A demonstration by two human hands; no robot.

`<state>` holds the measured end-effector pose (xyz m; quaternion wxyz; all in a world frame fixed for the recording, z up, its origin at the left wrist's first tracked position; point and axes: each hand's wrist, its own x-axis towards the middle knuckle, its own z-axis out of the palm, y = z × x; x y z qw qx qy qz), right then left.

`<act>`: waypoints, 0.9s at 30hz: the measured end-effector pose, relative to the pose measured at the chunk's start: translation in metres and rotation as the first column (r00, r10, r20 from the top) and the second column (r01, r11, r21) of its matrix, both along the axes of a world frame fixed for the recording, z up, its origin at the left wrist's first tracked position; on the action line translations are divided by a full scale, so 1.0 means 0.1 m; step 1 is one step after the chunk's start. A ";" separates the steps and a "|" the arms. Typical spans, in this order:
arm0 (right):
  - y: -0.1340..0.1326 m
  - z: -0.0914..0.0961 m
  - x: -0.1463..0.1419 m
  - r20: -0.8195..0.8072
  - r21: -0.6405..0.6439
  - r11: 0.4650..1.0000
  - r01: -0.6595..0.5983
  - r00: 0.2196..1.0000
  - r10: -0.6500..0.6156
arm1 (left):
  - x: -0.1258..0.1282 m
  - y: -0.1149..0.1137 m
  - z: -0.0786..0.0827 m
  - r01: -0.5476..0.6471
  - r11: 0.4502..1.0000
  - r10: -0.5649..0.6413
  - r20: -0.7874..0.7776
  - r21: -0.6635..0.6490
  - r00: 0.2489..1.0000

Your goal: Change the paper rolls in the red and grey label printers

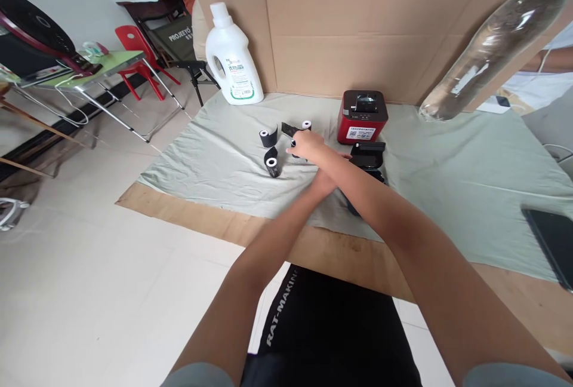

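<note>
My arms cross, the right over the left. My right hand (310, 144) reaches left with its fingers curled around a small black roll (294, 153), partly covered by the fingers. Around it on the cloth stand other black rolls with white ends: one roll (268, 137) with its strip partly unwound, another roll (273, 167) nearer me, and a roll (307, 125) just behind the hand. My left hand (329, 179) lies under my right forearm, beside a black printer (367, 159) whose lid appears raised. Most of its fingers are hidden; a fingertip shows near the printer's edge.
Behind the black printer stands a red-and-black printer (362, 118). A white detergent bottle (235, 61) and a tilted clear water bottle (487, 52) lean by the cardboard wall (358, 28). A phone (553, 240) lies at the right. Another person's arm (548, 61) shows beyond the cardboard.
</note>
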<state>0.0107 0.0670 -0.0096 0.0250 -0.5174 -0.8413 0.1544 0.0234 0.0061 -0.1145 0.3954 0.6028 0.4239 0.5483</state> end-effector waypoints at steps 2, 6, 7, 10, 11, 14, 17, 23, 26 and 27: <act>0.09 0.06 0.07 -0.075 0.005 0.998 0.056 0.996 -0.055 | 0.01 0.02 -0.01 -0.005 1.000 0.005 0.005 -0.012 1.000; 0.42 0.20 0.32 -0.314 0.150 0.953 0.262 0.927 -0.205 | 0.04 0.00 0.04 -0.025 0.999 0.025 0.006 -0.027 1.000; 0.51 0.21 0.36 -0.323 0.148 0.954 0.260 0.925 -0.202 | 0.05 -0.01 0.06 -0.038 0.999 0.038 0.008 -0.025 0.999; 0.71 0.13 0.37 -0.294 0.022 0.985 0.172 0.943 -0.158 | 0.06 -0.04 0.09 -0.063 0.998 0.064 0.013 -0.024 0.998; 0.75 0.09 0.35 -0.285 -0.037 0.989 0.144 0.947 -0.149 | 0.06 -0.04 0.09 -0.064 0.998 0.064 0.009 -0.025 0.998; 0.79 -0.05 0.26 -0.277 -0.144 0.982 0.126 0.947 -0.162 | 0.06 -0.03 0.07 -0.065 0.998 0.064 -0.009 -0.025 0.998; 0.77 -0.13 0.24 -0.298 -0.172 0.974 0.148 0.935 -0.195 | 0.05 -0.02 0.05 -0.068 0.997 0.068 -0.012 -0.021 0.998; 0.64 -0.17 0.39 -0.380 -0.255 0.960 0.116 0.901 -0.210 | 0.04 -0.04 0.11 -0.049 0.999 0.049 -0.016 -0.002 0.999; 0.59 -0.18 0.40 -0.419 -0.286 0.948 0.142 0.871 -0.257 | 0.03 -0.04 0.11 -0.065 0.998 0.065 -0.022 -0.016 0.998; 0.57 -0.19 0.39 -0.430 -0.299 0.942 0.154 0.859 -0.277 | 0.03 -0.04 0.11 -0.072 0.997 0.072 -0.021 -0.023 0.997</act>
